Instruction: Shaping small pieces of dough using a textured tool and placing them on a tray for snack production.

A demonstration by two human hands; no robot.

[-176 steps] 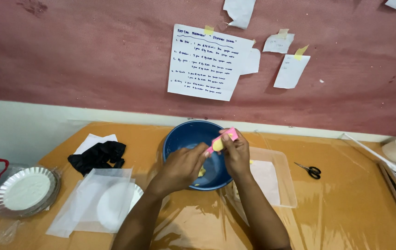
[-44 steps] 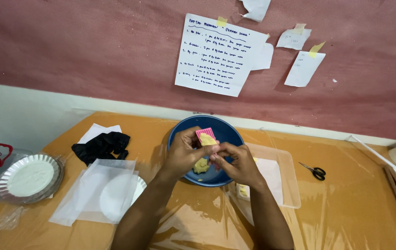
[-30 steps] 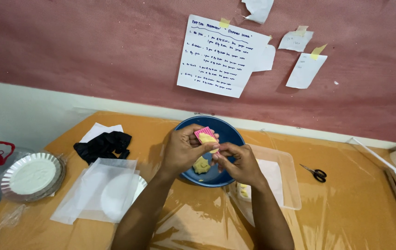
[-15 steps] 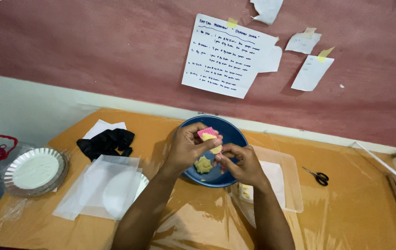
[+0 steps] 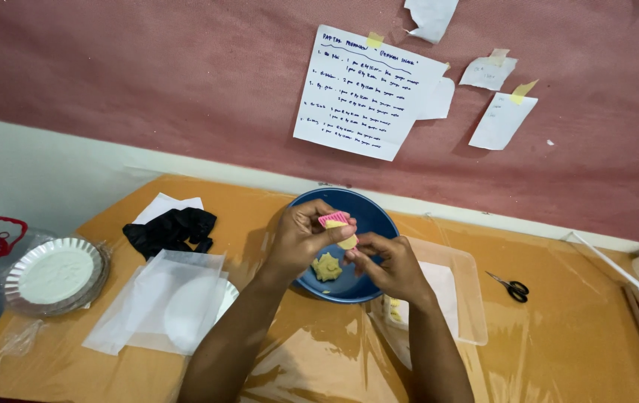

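Reddish wall with taped paper notes backs an orange tabletop [image 5: 573, 336] under clear plastic. From the head camera, the left hand [image 5: 298, 240] holds a small pink ridged mould [image 5: 334, 219] in a closed grip while the right hand [image 5: 388, 266] pinches yellow dough [image 5: 347, 242] at it, above a blue bowl [image 5: 370, 216]. One shaped piece [image 5: 327, 266] already lies in the bowl; the foil plates [image 5: 54, 272] look unfilled.
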